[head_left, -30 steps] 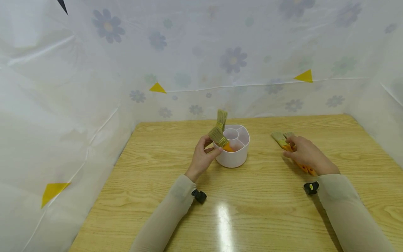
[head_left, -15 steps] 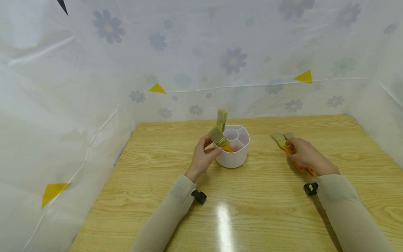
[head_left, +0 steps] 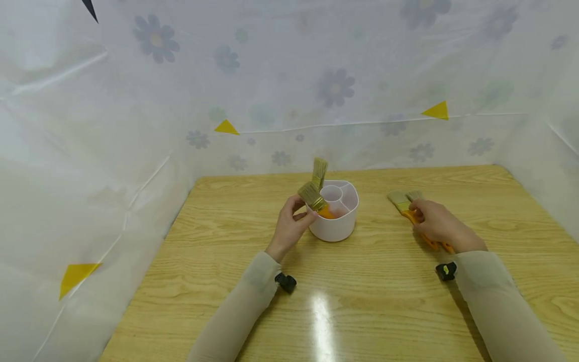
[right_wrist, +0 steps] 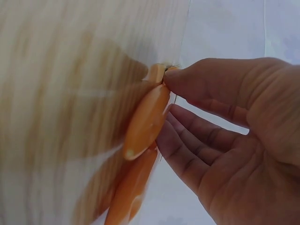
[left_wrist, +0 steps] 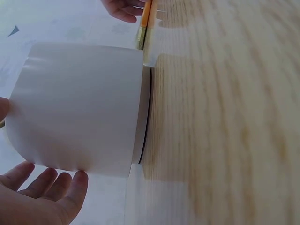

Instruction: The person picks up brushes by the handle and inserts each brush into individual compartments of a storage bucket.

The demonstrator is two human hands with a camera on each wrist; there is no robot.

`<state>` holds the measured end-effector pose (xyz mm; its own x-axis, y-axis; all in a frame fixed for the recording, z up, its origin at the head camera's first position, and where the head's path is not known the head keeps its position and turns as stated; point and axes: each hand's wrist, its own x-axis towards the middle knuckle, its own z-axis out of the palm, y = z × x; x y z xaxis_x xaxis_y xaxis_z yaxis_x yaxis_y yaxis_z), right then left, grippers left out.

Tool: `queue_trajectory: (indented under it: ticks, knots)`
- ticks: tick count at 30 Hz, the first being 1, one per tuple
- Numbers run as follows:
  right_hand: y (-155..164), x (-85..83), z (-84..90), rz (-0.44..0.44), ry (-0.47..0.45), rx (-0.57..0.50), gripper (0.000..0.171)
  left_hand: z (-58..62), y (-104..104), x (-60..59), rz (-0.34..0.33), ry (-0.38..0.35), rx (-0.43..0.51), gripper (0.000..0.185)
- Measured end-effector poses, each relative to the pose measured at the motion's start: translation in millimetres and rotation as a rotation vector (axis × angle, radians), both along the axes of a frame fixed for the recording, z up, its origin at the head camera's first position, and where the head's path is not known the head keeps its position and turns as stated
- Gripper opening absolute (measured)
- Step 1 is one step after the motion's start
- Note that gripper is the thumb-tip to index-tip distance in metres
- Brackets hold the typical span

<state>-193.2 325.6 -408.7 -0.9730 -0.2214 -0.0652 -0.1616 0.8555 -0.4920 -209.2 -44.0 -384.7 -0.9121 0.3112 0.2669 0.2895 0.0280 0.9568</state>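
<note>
A white divided holder (head_left: 332, 230) stands on the table with two flat paintbrushes in it, bristles up. The nearer paintbrush (head_left: 312, 196) leans left over the rim; behind it, another paintbrush (head_left: 319, 171) is more upright. My left hand (head_left: 289, 226) grips the holder's left side, and in the left wrist view its fingertips (left_wrist: 79, 180) press on the white wall (left_wrist: 79, 108). At the right, my right hand (head_left: 441, 223) pinches an orange-handled paintbrush (head_left: 409, 216) between thumb and fingers, low over the table. Beside it lies a second orange-handled paintbrush (right_wrist: 133, 187), partly hidden by the hand.
The wooden table (head_left: 362, 301) meets a flower-patterned white sheet (head_left: 280, 90) at its back edge. White sheeting also rises at both sides, with yellow tape (head_left: 226, 126) on it. Round and wedge-shaped compartments divide the inside of the holder.
My right thumb has drawn in against the paintbrush, and that brush has shifted slightly left. My left hand and the holder have hardly moved.
</note>
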Motion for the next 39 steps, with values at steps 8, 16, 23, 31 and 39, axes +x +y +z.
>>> queue_trajectory:
  ticks: [8,16,23,31,39]
  knots:
    - [0.7,-0.4,-1.8,0.008,-0.012,0.001,0.047,2.1,-0.6,-0.2,-0.004,0.007,-0.007,0.045]
    - [0.3,-0.9,-0.6,0.011,-0.014,0.018,0.049,-0.1,-0.7,-2.0,0.008,-0.003,-0.002,0.044]
    - [-0.2,-0.5,0.1,0.0,-0.043,0.018,0.052,-2.0,-0.8,-3.1,0.01,-0.005,0.009,0.042]
    - [-1.0,0.8,0.1,0.0,-0.044,0.025,0.052,-2.9,-0.9,-2.8,0.024,0.004,-0.001,0.039]
    - [-1.6,0.6,0.8,0.0,-0.047,0.022,0.054,-3.3,-0.2,-3.6,0.027,0.019,0.021,0.038]
